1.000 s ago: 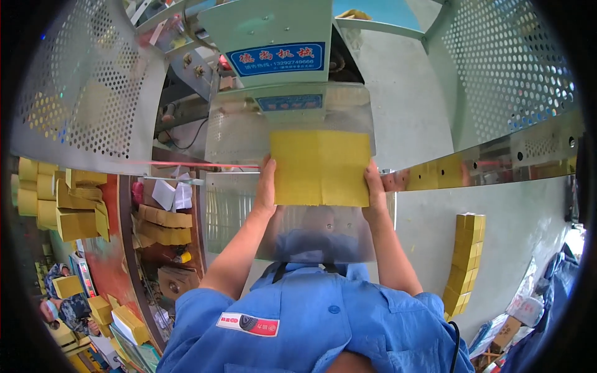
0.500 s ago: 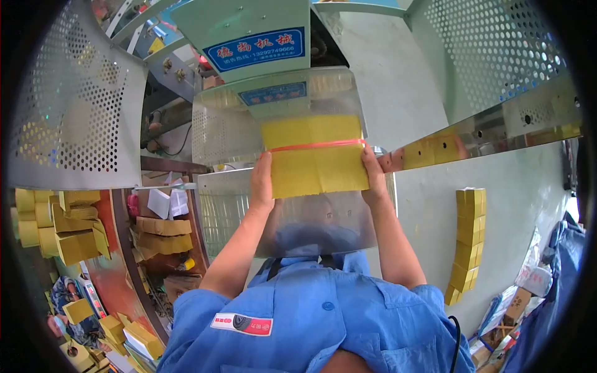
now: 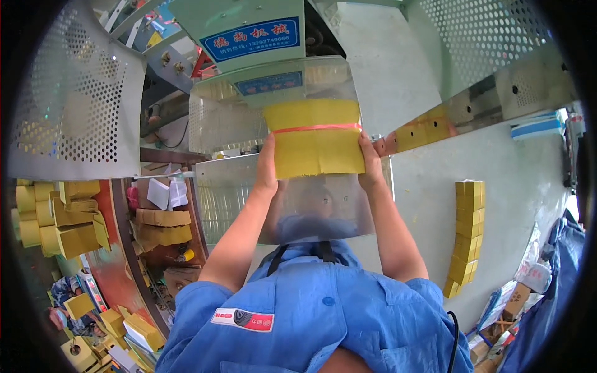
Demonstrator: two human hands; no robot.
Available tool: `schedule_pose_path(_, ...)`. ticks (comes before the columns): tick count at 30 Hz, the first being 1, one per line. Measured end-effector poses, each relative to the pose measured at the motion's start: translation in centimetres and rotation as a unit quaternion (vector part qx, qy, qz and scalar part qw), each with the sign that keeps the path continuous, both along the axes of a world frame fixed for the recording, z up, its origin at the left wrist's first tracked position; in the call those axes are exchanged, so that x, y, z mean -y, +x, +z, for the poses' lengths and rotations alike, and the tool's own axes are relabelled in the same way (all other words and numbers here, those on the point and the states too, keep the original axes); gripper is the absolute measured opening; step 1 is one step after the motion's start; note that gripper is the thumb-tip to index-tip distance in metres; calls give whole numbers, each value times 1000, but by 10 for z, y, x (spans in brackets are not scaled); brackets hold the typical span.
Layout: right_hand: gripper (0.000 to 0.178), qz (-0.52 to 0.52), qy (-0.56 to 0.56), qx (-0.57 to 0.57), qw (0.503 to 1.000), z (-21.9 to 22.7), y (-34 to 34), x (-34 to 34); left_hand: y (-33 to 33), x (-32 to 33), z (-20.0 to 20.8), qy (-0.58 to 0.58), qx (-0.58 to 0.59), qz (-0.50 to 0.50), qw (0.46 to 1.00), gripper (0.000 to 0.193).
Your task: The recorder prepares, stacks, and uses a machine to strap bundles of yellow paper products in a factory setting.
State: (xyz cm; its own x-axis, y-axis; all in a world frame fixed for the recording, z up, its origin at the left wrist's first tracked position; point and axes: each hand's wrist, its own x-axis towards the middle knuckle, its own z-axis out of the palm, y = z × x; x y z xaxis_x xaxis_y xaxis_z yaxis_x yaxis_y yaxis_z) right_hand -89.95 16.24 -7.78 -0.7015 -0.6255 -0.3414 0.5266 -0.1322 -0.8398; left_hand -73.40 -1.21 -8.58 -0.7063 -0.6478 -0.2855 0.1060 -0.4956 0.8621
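Observation:
A stack of yellow paper (image 3: 320, 152), bound across the middle by a pink strap (image 3: 317, 128), is held up between both my hands. My left hand (image 3: 267, 165) grips its left edge with the fingers running underneath. On the right edge, my right hand (image 3: 370, 160) has the same kind of grip, its fingers mostly hidden behind the stack. Beneath it, shiny metal panels (image 3: 323, 214) of the machine mirror the paper and my blue shirt. How many sheets make up the stack cannot be seen.
Beyond the stack stands a pale green machine housing (image 3: 249, 15) with a blue sign. A slanted metal rail (image 3: 466, 118) extends right. Perforated guards flank both sides. A row of yellow bundles (image 3: 467, 236) lies on the right floor. At lower left a person (image 3: 68, 298) sits among yellow stacks.
My hands and the yellow stack appear slightly higher in the picture, though the whole view has shifted too. The stack's far edge now looks more bowed. My grip stays the same.

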Motion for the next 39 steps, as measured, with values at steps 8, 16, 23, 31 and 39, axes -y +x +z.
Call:
schedule_pose_path(8, 39, -56, -19, -21, 998, -34, -5, 3, 4, -12, 5, -18, 11, 16, 1000, 55)
schedule_pose_path(16, 40, -11, 15, -32, 999, -20, 56, -28, 93, -55, 9, -233, 234, 130, 935, 48)
schedule_pose_path(23, 22, -6, 170, -221, 960, -5, 65, -55, 131, -37, 27, -217, 199, 130, 947, 30)
schedule_pose_path(31, 21, -7, -8, -130, 991, -13, 59, -34, 123, -27, 9, -63, 61, 88, 992, 13)
schedule_pose_path(39, 15, -26, 14, -141, 990, -31, 57, -34, 125, -13, 6, -141, 89, 27, 986, 19)
